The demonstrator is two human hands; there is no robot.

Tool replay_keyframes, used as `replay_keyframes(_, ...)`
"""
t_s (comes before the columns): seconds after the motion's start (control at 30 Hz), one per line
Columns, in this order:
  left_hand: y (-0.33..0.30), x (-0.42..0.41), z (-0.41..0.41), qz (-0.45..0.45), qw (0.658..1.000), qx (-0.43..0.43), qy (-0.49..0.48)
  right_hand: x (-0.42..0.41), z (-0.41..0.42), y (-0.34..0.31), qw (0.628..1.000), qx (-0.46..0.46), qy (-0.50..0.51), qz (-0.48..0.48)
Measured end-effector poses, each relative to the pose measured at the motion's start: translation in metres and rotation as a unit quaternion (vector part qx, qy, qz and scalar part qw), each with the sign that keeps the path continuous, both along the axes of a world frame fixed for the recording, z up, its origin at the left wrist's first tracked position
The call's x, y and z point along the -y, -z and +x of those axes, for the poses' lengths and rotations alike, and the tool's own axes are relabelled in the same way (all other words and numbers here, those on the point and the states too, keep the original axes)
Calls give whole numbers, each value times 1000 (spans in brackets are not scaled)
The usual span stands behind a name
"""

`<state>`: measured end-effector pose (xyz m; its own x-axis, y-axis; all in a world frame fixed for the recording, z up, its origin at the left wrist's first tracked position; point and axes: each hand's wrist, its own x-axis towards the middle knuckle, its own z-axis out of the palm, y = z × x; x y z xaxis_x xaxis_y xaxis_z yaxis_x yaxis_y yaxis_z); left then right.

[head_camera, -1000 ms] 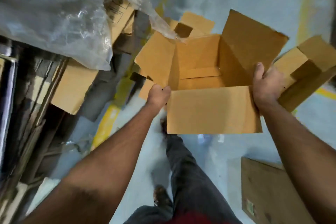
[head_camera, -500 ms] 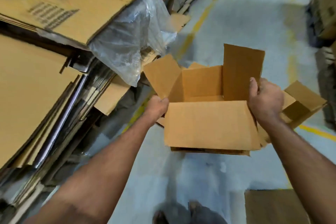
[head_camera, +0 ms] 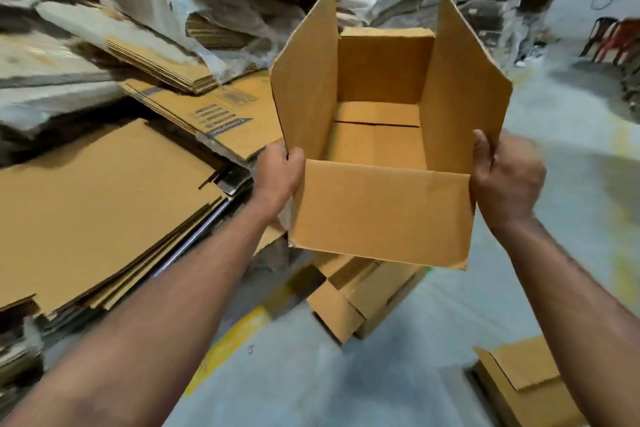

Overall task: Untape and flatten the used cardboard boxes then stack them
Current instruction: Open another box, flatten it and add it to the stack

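An open brown cardboard box point(head_camera: 379, 211) is held up in front of me, its top flaps standing out and its inside empty. My left hand point(head_camera: 277, 172) grips the box's left wall near the front corner. My right hand point(head_camera: 504, 173) grips the right wall, thumb over the rim. A seam runs across the box's closed bottom. To the left lies a tall stack of flattened cardboard sheets point(head_camera: 97, 198).
Another open box point(head_camera: 360, 291) lies on the grey floor under the held one. A flattened box point(head_camera: 519, 381) sits at the lower right. More cardboard piles and plastic wrap point(head_camera: 194, 21) fill the back; a yellow floor line point(head_camera: 232, 340) runs below.
The box has been lifted higher and turned so its opening faces me. My view swung up and left toward the cardboard stacks. Both hands kept their hold.
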<state>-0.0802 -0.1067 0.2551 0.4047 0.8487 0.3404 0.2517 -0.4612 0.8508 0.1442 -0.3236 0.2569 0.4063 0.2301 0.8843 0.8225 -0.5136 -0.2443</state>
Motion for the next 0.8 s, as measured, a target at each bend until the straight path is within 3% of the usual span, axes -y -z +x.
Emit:
replay_keyframes(0.13,-28,-14,-59,47,996,24,-72,-49,-26,-29,995,39,-85,33)
replay_keyframes(0.4,-49,-13,-226,69,964,6,-258,-165,-137,-45,964,55,-259,2)
replay_keyframes(0.53,-41,4,-311,58,935,10,-350,-209,-217,-40,928,48,-370,-14)
replay_keyframes(0.8,-12,52,-457,-10,846,-38,-531,-259,-377,-16,832,28,-551,-62)
